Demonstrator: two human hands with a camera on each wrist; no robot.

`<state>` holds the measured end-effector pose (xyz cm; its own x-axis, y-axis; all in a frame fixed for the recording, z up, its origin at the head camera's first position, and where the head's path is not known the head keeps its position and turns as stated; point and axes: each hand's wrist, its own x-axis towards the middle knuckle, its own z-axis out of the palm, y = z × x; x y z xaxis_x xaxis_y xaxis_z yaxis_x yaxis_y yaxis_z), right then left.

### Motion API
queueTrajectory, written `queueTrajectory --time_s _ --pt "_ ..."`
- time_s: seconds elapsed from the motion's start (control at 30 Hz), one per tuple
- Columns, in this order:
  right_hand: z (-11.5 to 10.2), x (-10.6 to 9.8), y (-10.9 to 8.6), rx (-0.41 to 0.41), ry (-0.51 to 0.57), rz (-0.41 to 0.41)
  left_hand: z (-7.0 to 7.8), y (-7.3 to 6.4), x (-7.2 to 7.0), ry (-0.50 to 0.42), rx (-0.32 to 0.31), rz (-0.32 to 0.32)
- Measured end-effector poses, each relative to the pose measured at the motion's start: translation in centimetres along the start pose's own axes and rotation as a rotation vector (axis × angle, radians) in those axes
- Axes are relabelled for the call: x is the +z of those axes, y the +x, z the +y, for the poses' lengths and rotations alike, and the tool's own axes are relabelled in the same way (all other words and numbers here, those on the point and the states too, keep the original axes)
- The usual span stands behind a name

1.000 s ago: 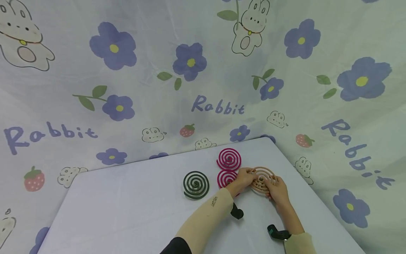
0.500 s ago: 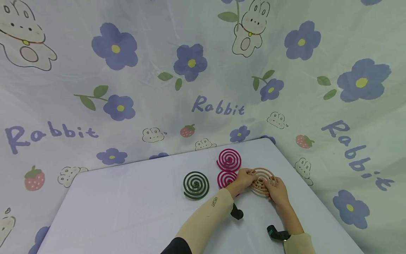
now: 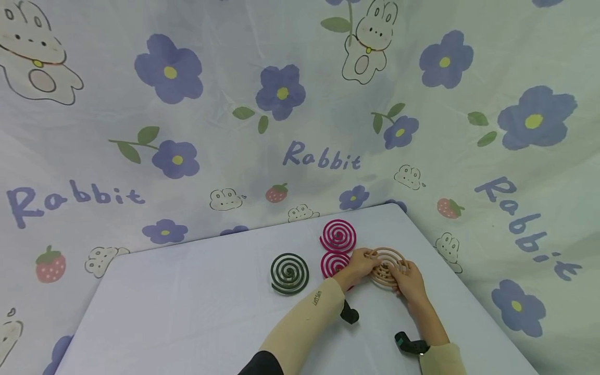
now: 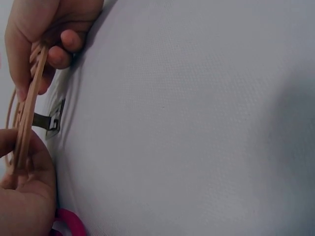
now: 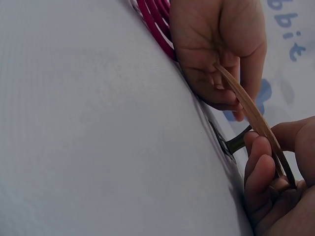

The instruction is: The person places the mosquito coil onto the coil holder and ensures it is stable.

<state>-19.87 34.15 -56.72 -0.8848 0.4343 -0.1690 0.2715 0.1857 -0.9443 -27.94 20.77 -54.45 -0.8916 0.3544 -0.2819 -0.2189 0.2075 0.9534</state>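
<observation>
A tan mosquito coil [image 3: 385,267] is raised over the right part of the white table, both hands on it. My left hand [image 3: 360,264] pinches its left edge, and the right hand [image 3: 412,281] grips the right edge between thumb and fingers. Seen edge-on in the left wrist view, the coil [image 4: 28,105] shows several thin rings slightly spread apart. Below its middle, a small dark metal stand [image 5: 231,143] sits on the table, its upright reaching toward the coil. The left forearm and hand partly cover a lower magenta mosquito coil [image 3: 334,260].
Another magenta mosquito coil [image 3: 338,236] lies just behind the lower one. Farther left is a dark green mosquito coil [image 3: 289,273]. Patterned cloth [image 3: 328,125] rises behind the white table [image 3: 187,302], and its right edge runs close past the right hand.
Almost nothing differs: both hands keep the tan mosquito coil in the same place, with only a very slight shift in the head view.
</observation>
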Motion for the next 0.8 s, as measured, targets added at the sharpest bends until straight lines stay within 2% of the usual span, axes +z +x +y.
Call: queueTrajectory --time_s 0.33,0.8 --pt "-0.25 0.09 -0.15 0.040 0.013 -0.020 0.11 -0.29 -0.26 0.019 -0.001 -0.016" --pt "-0.24 0.03 -0.02 0.023 0.004 -0.023 -0.12 -0.14 -0.10 0.036 -0.011 -0.014"
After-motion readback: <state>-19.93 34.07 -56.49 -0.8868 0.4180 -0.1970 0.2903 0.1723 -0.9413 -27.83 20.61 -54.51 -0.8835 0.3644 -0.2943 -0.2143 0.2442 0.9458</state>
